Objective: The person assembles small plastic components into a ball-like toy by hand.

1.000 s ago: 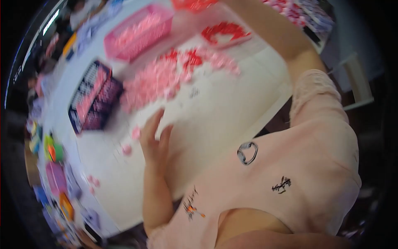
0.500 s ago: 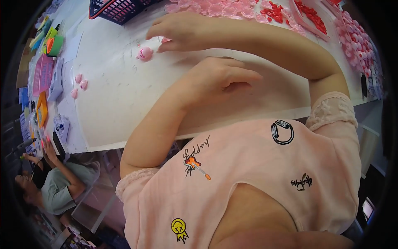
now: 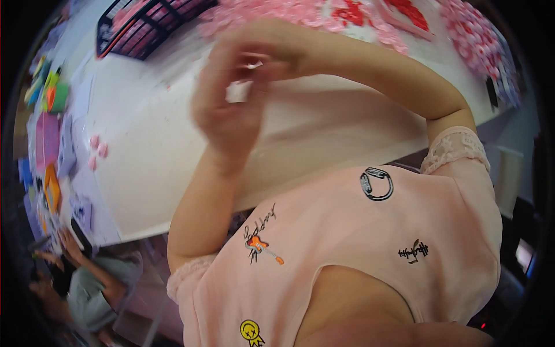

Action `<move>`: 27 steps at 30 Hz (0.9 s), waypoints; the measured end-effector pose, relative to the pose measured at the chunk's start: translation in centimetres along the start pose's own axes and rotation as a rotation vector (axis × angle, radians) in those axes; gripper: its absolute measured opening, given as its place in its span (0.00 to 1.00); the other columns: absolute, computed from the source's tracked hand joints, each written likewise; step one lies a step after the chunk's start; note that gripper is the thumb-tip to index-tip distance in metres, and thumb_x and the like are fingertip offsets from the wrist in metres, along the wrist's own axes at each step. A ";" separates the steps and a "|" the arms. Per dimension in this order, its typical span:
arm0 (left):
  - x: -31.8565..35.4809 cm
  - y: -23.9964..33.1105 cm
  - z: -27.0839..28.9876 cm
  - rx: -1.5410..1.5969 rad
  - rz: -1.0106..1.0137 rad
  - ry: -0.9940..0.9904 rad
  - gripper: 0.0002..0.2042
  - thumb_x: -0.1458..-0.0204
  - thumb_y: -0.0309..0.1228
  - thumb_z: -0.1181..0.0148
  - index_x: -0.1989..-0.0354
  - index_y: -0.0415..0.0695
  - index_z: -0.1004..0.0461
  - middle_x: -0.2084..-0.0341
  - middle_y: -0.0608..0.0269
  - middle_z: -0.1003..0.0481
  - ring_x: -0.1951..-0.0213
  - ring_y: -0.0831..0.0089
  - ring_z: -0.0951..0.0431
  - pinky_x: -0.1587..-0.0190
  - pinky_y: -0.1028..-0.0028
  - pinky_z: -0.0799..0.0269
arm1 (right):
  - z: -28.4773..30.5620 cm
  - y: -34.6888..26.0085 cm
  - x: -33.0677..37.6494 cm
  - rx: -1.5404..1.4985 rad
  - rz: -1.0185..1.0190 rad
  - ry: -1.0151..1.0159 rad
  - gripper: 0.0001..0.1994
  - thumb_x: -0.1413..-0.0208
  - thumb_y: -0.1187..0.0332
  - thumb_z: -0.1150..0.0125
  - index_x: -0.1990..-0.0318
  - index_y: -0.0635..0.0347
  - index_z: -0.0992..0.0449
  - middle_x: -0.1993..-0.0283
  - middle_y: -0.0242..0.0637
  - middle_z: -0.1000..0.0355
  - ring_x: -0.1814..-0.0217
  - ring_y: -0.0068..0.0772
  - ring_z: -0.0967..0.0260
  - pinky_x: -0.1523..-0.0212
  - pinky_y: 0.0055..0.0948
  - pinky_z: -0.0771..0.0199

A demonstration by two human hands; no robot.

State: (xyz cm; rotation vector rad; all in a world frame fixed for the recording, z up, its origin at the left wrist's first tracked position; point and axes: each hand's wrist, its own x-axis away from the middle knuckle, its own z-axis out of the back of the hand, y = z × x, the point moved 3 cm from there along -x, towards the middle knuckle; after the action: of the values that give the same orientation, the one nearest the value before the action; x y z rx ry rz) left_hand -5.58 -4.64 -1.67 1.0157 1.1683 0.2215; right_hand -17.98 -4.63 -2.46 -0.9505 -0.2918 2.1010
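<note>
My left hand [image 3: 226, 115] is raised over the white tabletop, its fingers pointing up toward my right hand. My right hand [image 3: 254, 49] curves down from above to meet it, and the two hands come together around a small gap. Both are smeared by motion, so what their fingers hold, if anything, does not show. A small pale glint [image 3: 254, 65] appears between them, too blurred to name. Several small pink pieces [image 3: 98, 147] lie on the table to the left of my left hand.
A dark blue basket [image 3: 139, 34] of pink pieces stands at the far left. Pink translucent pieces [image 3: 289, 13] and red bits [image 3: 350, 13] spread along the back. Pink and white pieces [image 3: 477, 37] are heaped at right. Another person [image 3: 92, 277] sits at lower left.
My left hand has swung left and up to meet my right hand. The round pink piece on the table no longer shows. The view has shifted, with more of the basket visible.
</note>
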 end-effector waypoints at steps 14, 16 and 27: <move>1.2 -1.4 -1.7 -0.452 0.253 -0.543 0.15 0.65 0.26 0.33 0.64 0.42 0.24 0.61 0.58 0.25 0.64 0.71 0.23 0.63 0.76 0.27 | 2.3 -2.2 8.3 -0.644 -0.886 -0.076 0.09 0.56 0.71 0.41 0.67 0.65 0.30 0.72 0.32 0.31 0.69 0.20 0.35 0.68 0.20 0.34; 1.3 -1.7 -1.7 -0.429 0.241 -0.538 0.15 0.65 0.25 0.33 0.64 0.42 0.24 0.61 0.58 0.25 0.64 0.71 0.23 0.64 0.76 0.27 | 2.1 -2.0 8.5 -0.732 -0.920 -0.060 0.10 0.57 0.72 0.40 0.67 0.65 0.30 0.70 0.32 0.31 0.68 0.20 0.34 0.66 0.20 0.33; 1.6 -2.1 -1.4 -0.365 0.449 -0.524 0.15 0.63 0.23 0.36 0.63 0.42 0.26 0.69 0.59 0.25 0.72 0.71 0.25 0.68 0.77 0.27 | 1.7 -1.5 8.2 -0.835 -1.046 0.043 0.12 0.58 0.74 0.40 0.64 0.63 0.31 0.66 0.33 0.31 0.64 0.19 0.33 0.63 0.18 0.31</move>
State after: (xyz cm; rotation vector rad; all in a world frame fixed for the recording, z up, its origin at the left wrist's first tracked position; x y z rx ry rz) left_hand -6.77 -4.03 -4.36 0.9219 0.3954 0.4726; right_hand -21.61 2.60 -4.91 -0.9589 -1.3732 0.9526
